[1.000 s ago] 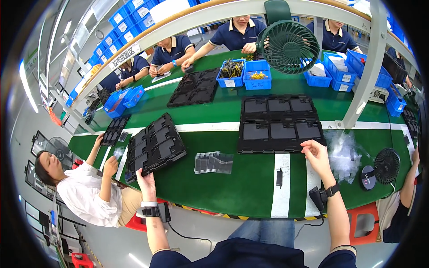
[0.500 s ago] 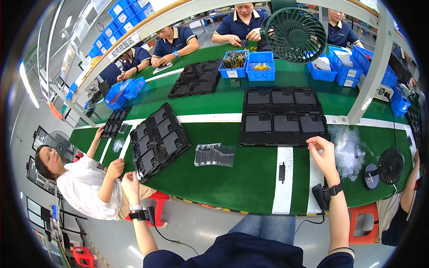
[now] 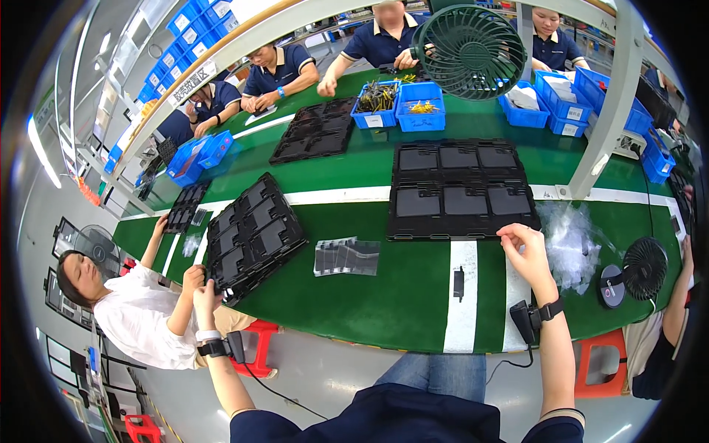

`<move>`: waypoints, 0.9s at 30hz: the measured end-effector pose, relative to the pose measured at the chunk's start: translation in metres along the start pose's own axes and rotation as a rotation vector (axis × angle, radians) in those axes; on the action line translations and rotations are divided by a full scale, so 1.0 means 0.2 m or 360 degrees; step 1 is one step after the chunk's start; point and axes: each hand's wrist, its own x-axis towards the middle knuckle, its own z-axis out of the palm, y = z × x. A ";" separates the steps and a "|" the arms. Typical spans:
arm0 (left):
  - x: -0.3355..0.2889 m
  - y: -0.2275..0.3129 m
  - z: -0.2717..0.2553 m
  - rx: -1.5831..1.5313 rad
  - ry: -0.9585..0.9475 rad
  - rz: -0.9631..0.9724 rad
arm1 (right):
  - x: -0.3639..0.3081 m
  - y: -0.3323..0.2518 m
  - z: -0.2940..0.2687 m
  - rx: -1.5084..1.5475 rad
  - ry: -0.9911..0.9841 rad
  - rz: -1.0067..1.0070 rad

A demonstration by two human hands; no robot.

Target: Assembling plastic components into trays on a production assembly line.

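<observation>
The left hand (image 3: pixel 205 294) grips the tilted black tray (image 3: pixel 252 238) at the bench's (image 3: pixel 384 295) near edge; the right hand (image 3: pixel 526 247), fingers curled and empty, touches the flat trays' (image 3: pixel 459 190) corner.

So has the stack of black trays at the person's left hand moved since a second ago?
Yes. The stack of black trays has turned and slid away from the clear bags, held by the left hand.

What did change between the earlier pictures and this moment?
The left hand slid back along the tilted stack of black trays to its near corner, still gripping it. The right hand stayed at the edge of the flat tray; the clear pouches did not move.
</observation>
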 end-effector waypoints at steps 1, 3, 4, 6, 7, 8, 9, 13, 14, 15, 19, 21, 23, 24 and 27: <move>-0.06 0.05 0.00 -0.0887 -0.0215 -0.0151 | 0.00 0.01 0.00 -0.0004 0.0000 -0.0003; -0.04 0.04 0.04 -0.1840 -0.0527 0.0064 | 0.00 0.02 0.00 -0.0018 0.0011 0.0003; -0.06 0.08 0.03 -0.1924 -0.0534 0.0189 | 0.00 0.02 0.00 -0.0005 -0.0019 0.0010; -0.02 0.03 0.02 -0.1975 -0.0538 0.0264 | 0.00 0.03 0.00 0.0028 -0.0051 -0.0002; -0.04 0.08 0.03 -0.2030 -0.0531 0.0334 | 0.00 0.04 0.00 0.0015 -0.0040 0.0006; -0.07 0.13 0.03 -0.2001 -0.0438 0.0279 | 0.00 0.04 0.01 0.0014 -0.0041 -0.0006; -0.12 0.20 0.02 -0.1997 -0.0436 0.0286 | 0.01 0.04 0.02 0.0031 -0.0051 -0.0028; -0.21 0.41 0.13 -0.2145 -0.0495 0.0600 | -0.01 0.05 0.00 0.0021 -0.0028 -0.0001; -0.20 0.42 0.14 -0.2215 -0.0504 0.0648 | 0.00 0.03 0.00 0.0021 -0.0041 0.0021; -0.20 0.44 0.15 -0.2284 -0.0512 0.0695 | 0.00 0.03 0.00 0.0018 -0.0034 0.0024; -0.39 0.66 0.28 -0.2424 -0.0611 0.0736 | -0.01 0.04 -0.01 0.0001 -0.0032 0.0018; -0.47 0.73 0.34 -0.2441 -0.0873 0.0633 | 0.00 0.05 -0.01 -0.0002 -0.0047 0.0021; -0.52 0.79 0.44 -0.2482 -0.1003 0.0538 | 0.00 0.05 -0.01 -0.0007 -0.0030 0.0008; -0.58 0.83 0.48 -0.2473 -0.0976 0.0507 | 0.00 0.04 -0.01 0.0010 -0.0030 0.0015; -0.73 0.93 0.62 -0.2395 -0.1094 0.0509 | 0.00 0.03 -0.01 0.0025 -0.0012 0.0012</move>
